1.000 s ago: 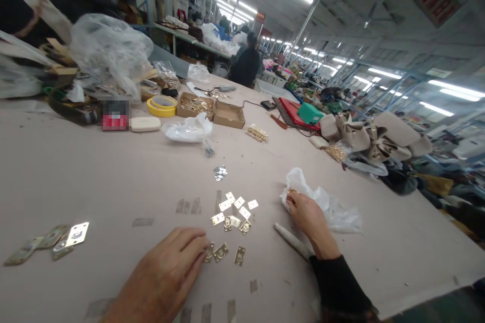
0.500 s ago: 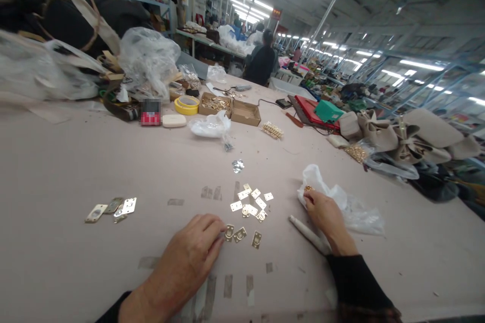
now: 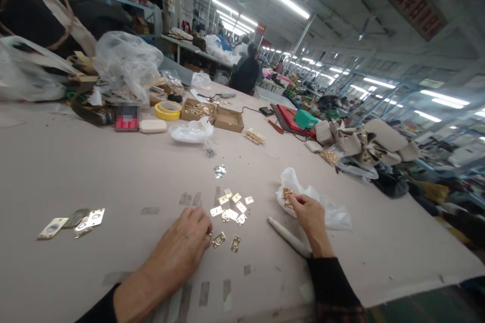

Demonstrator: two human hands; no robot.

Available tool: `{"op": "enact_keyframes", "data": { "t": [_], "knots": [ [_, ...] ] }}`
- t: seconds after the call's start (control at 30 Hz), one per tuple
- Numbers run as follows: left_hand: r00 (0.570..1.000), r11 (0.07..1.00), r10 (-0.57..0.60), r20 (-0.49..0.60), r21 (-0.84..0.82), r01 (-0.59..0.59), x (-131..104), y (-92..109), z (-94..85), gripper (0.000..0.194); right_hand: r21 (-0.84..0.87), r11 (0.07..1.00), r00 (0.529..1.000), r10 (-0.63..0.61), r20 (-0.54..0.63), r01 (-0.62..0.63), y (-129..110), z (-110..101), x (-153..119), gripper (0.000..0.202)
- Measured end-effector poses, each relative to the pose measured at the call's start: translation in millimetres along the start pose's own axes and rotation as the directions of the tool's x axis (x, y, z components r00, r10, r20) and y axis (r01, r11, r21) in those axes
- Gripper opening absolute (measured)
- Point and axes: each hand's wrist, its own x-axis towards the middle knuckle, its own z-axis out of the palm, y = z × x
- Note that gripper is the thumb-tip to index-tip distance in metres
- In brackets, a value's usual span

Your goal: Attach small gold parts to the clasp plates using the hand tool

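Observation:
My left hand (image 3: 185, 239) rests on the table with its fingers curled over a small gold metal plate (image 3: 209, 236), which they mostly hide. Two similar plates (image 3: 219, 240) lie just right of those fingertips. Beyond them is a loose cluster of shiny gold plates (image 3: 230, 214). My right hand (image 3: 309, 214) has thumb and fingers pinched at the mouth of a white plastic bag (image 3: 335, 214), against small gold metal pieces (image 3: 287, 194); what the pinch holds is hidden. A pale tapered tool (image 3: 290, 238) lies beside that hand.
More gold plates (image 3: 53, 228) lie at the left. Small silver pieces (image 3: 219, 171) sit ahead. Farther back are a cardboard box of gold hardware (image 3: 197, 110), yellow tape rolls (image 3: 168, 110) and bundled plastic (image 3: 125, 63). Beige bags (image 3: 373, 146) crowd the right edge. A person (image 3: 245, 73) is in the background.
The view has swung right, so everything appears farther left. My left fingers have closed over the nearest plate. More gold pieces show at the bag's mouth by my right fingertips.

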Motion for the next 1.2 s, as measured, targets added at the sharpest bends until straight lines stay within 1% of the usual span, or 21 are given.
{"op": "enact_keyframes", "data": {
  "t": [0.1, 0.17, 0.23, 0.3, 0.37, 0.43, 0.5, 0.57, 0.63, 0.7, 0.77, 0.8, 0.83, 0.9, 0.97, 1.03, 1.1, 1.17, 1.2],
  "knots": [
    [0.999, 1.000, 0.012, 0.032, -0.023, -0.011, 4.0, -1.7, -1.9, 0.012, 0.086, 0.995, 0.997, 0.062, -0.040, -0.058, -6.2, -8.3, -2.1, 0.042],
    [0.999, 0.999, 0.021, 0.025, -0.040, -0.020, 5.1, -3.1, -0.5, 0.014, 0.156, 0.985, 0.997, 0.080, -0.021, -0.076, -13.9, -13.0, -11.3, 0.043],
    [1.000, 0.998, 0.023, -0.006, -0.065, -0.024, 4.8, -4.7, 2.1, 0.020, 0.225, 0.972, 0.997, 0.064, 0.050, -0.073, -24.9, -15.2, -29.1, 0.041],
    [0.999, 0.995, 0.023, -0.035, -0.093, -0.026, 3.8, -5.7, 4.4, 0.023, 0.290, 0.955, 0.981, 0.012, 0.192, -0.069, -37.6, -13.9, -53.3, 0.038],
    [0.998, 0.992, 0.022, -0.057, -0.126, -0.029, 2.5, -5.6, 5.5, 0.024, 0.323, 0.944, 0.935, -0.050, 0.352, -0.071, -49.2, -9.4, -78.7, 0.036],
    [0.998, 0.986, 0.013, -0.063, -0.167, -0.024, 0.8, -4.3, 5.6, 0.024, 0.284, 0.956, 0.874, -0.077, 0.480, -0.072, -58.0, -2.8, -98.6, 0.032],
    [0.997, 0.982, -0.003, -0.073, -0.190, -0.011, -1.6, -3.1, 5.8, 0.022, 0.176, 0.983, 0.832, -0.060, 0.551, -0.046, -63.4, 3.6, -109.3, 0.025],
    [0.996, 0.981, -0.004, -0.085, -0.195, -0.013, -4.6, -3.1, 7.0, 0.018, 0.068, 0.998, 0.806, -0.030, 0.591, -0.013, -66.2, 7.8, -111.2, 0.020],
    [0.994, 0.980, 0.015, -0.106, -0.197, -0.036, -8.0, -5.0, 9.7, 0.015, 0.023, 1.000, 0.791, -0.017, 0.612, 0.004, -67.0, 9.0, -108.0, 0.013],
    [0.990, 0.972, 0.051, -0.133, -0.222, -0.080, -11.2, -8.3, 13.0, 0.016, 0.031, 1.000, 0.778, -0.021, 0.628, 0.002, -66.3, 7.8, -103.7, 0.002],
    [0.981, 0.950, 0.078, -0.178, -0.285, -0.127, -14.1, -11.5, 15.3, 0.019, 0.036, 0.999, 0.776, -0.031, 0.630, 0.011, -63.9, 5.3, -100.8, 0.011],
    [0.977, 0.931, 0.074, -0.198, -0.336, -0.139, -15.6, -12.6, 15.8, 0.021, 0.030, 0.999, 0.776, -0.037, 0.630, 0.023, -62.1, 3.8, -100.2, 0.010],
    [0.976, 0.904, 0.051, -0.209, -0.406, -0.134, -17.1, -13.2, 15.7, 0.023, 0.023, 0.999, 0.774, -0.044, 0.631, 0.037, -60.2, 2.4, -100.3, 0.008],
    [0.979, 0.810, -0.055, -0.198, -0.582, -0.072, -20.3, -12.4, 14.4, 0.026, 0.042, 0.998, 0.769, -0.063, 0.636, 0.048, -56.7, -0.1, -102.7, 0.011],
    [0.977, 0.684, -0.176, -0.124, -0.729, 0.030, -23.5, -9.1, 12.5, 0.030, 0.124, 0.992, 0.776, -0.093, 0.623, 0.019, -56.6, -1.6, -108.3, 0.015],
    [0.967, 0.583, -0.253, -0.041, -0.803, 0.118, -26.2, -4.4, 10.9, 0.034, 0.266, 0.964, 0.790, -0.143, 0.596, -0.026, -62.3, -1.1, -117.1, 0.020],
    [0.959, 0.537, -0.285, 0.003, -0.828, 0.162, -28.7, 0.2, 10.4, 0.035, 0.429, 0.903, 0.803, -0.241, 0.546, -0.021, -74.1, 1.9, -128.3, 0.023],
    [0.959, 0.521, -0.282, -0.008, -0.841, 0.145, -31.5, 3.7, 10.8, 0.033, 0.570, 0.818, 0.803, -0.386, 0.455, 0.070, -89.3, 7.2, -139.8, 0.019],
    [0.963, 0.531, -0.267, -0.030, -0.839, 0.121, -33.0, 5.0, 11.2, 0.032, 0.621, 0.772, 0.794, -0.459, 0.399, 0.134, -96.8, 10.3, -144.8, 0.015]
  ]
}}
